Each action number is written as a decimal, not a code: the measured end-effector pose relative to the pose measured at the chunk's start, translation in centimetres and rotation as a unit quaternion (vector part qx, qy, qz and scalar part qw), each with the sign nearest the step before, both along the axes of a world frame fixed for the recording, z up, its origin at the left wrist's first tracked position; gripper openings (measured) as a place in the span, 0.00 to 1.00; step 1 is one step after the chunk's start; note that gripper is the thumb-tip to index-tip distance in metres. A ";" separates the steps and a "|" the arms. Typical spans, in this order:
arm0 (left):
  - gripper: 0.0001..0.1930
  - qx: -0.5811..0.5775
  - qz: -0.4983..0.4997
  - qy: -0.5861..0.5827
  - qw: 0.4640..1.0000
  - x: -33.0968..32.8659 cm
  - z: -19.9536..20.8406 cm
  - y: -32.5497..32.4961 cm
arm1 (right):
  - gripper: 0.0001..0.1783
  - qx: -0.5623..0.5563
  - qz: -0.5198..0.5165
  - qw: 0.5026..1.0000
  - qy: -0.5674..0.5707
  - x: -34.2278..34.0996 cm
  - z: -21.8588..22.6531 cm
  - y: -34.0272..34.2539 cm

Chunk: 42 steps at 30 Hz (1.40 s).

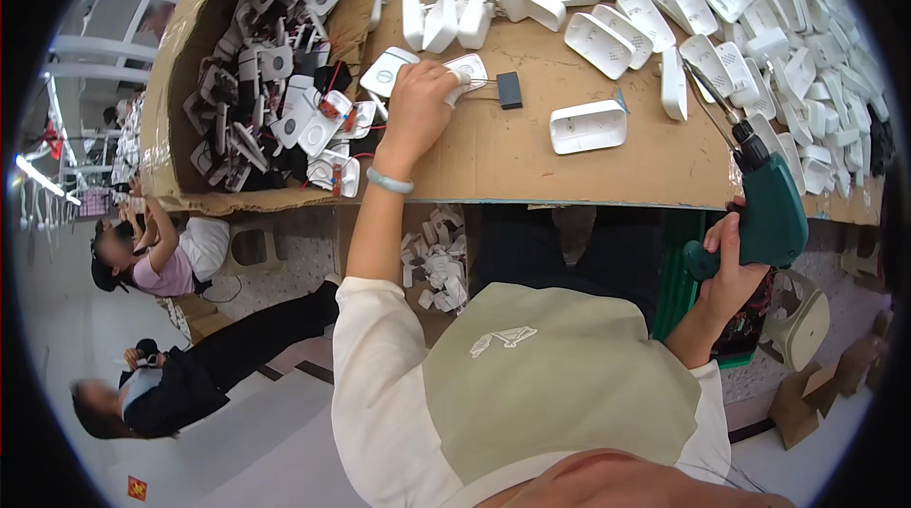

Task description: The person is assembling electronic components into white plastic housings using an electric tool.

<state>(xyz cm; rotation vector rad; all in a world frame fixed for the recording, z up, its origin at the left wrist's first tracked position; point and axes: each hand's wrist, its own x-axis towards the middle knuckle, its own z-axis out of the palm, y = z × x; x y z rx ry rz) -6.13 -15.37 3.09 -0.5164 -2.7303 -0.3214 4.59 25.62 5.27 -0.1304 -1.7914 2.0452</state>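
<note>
My left hand is closed on a white oval plastic cover at the cardboard-topped table. Thin wires run from this cover to a small black rectangular block lying just right of it. Another white cover with a round mark touches the area behind my left fingers. My right hand grips a green power screwdriver, its long thin bit pointing up and away over the table's right side. Between the hands lies one open white plastic housing, hollow side up.
A cardboard box on the left holds many white covers with wires. White housings are heaped along the far and right sides. Below the table stand a box of white pieces, a green crate and a stool. Two people are at the left.
</note>
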 end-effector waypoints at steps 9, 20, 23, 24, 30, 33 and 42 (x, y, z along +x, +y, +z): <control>0.08 0.367 0.146 -0.027 0.918 8.6 -1.6 10.6 | 0.20 0.044 0.037 0.993 -0.101 2.3 -1.1 -0.9; 0.07 0.101 0.133 0.049 0.985 7.6 -3.0 16.3 | 0.12 0.208 0.127 0.969 -0.044 1.8 -3.6 -1.0; 0.08 0.076 0.159 0.067 0.982 7.3 -3.7 16.8 | 0.12 0.222 0.128 0.966 -0.028 1.5 -3.9 -1.5; 0.08 0.076 0.158 0.066 0.982 7.3 -3.7 17.1 | 0.12 0.226 0.131 0.965 -0.022 1.4 -3.9 -1.7; 0.09 0.127 0.210 0.057 0.968 6.9 -2.7 18.0 | 0.13 0.236 0.127 0.963 -0.008 0.7 -4.4 -2.1; 0.09 0.159 0.216 0.047 0.962 6.8 -3.3 17.8 | 0.13 0.241 0.129 0.962 -0.005 0.5 -4.4 -2.3; 0.07 0.151 0.241 0.051 0.957 6.2 -3.7 18.3 | 0.13 0.258 0.127 0.958 0.015 0.0 -4.6 -2.7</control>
